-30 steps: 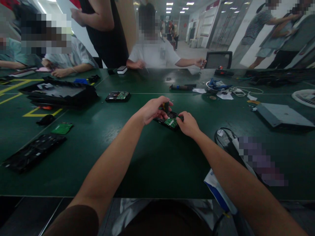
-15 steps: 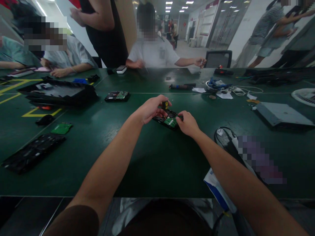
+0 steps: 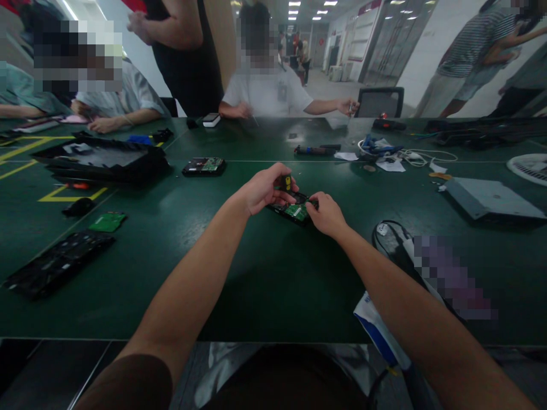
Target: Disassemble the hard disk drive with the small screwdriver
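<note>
A black hard drive [image 3: 294, 209] with a green circuit board facing up lies on the green table [image 3: 265, 285] in front of me. My left hand [image 3: 265, 189] is closed around a small screwdriver [image 3: 285, 182] with a black and yellow handle, held upright over the drive. My right hand [image 3: 325, 214] rests on the drive's right edge, fingers curled and pinching it.
A second hard drive [image 3: 204, 166] lies further back left, beside an opened black case [image 3: 100, 159]. A loose green board [image 3: 107, 222] and a black panel [image 3: 55, 263] sit at left. A grey box [image 3: 487, 199], cables [image 3: 387, 149] and a fan [image 3: 530, 168] are at right. Several people work across the table.
My left hand has shifted slightly up and turned on the screwdriver, showing more of its yellow handle. The right hand and the drive stay where they were.
</note>
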`<control>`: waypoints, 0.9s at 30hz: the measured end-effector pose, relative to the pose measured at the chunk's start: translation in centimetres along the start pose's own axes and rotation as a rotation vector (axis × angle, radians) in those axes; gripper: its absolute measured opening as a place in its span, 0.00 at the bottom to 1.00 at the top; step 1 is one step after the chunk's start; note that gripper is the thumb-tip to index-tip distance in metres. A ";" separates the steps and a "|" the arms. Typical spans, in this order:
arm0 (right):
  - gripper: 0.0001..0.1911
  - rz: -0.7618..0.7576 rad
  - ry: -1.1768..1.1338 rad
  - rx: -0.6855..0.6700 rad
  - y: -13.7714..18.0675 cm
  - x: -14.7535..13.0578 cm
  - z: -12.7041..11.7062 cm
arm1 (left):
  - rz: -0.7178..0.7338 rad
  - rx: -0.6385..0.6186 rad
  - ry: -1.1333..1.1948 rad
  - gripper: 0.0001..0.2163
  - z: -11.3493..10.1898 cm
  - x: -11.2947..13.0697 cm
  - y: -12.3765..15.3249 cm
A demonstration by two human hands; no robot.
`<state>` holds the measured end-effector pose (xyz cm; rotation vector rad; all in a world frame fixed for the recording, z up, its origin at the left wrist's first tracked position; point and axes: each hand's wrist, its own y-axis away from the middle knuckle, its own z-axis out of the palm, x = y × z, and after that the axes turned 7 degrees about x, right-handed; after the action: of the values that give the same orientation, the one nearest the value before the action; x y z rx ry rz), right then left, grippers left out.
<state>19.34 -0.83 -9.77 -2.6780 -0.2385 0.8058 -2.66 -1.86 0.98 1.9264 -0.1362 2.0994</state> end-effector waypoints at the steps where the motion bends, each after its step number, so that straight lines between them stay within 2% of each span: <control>1: 0.15 0.000 0.002 0.003 0.0 0.1 0.1 | 0.012 0.015 -0.024 0.15 -0.1 0.1 0.0; 7: 0.15 -0.006 -0.004 0.000 -0.1 0.1 0.0 | 0.081 0.058 -0.109 0.15 0.0 0.3 0.2; 13: 0.16 0.022 -0.006 -0.028 0.0 -0.3 -0.4 | 0.111 0.114 -0.080 0.11 0.5 0.2 0.2; 20: 0.15 0.026 -0.002 -0.015 0.0 -0.5 -0.3 | 0.146 0.078 -0.168 0.10 0.3 0.6 0.4; 27: 0.16 -0.009 0.000 -0.008 0.0 0.0 -0.1 | 0.055 -0.046 -0.030 0.13 0.5 0.1 0.4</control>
<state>19.39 -0.92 -9.65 -2.6826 -0.2540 0.8037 -2.25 -2.37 1.21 1.9488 -0.2443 2.0841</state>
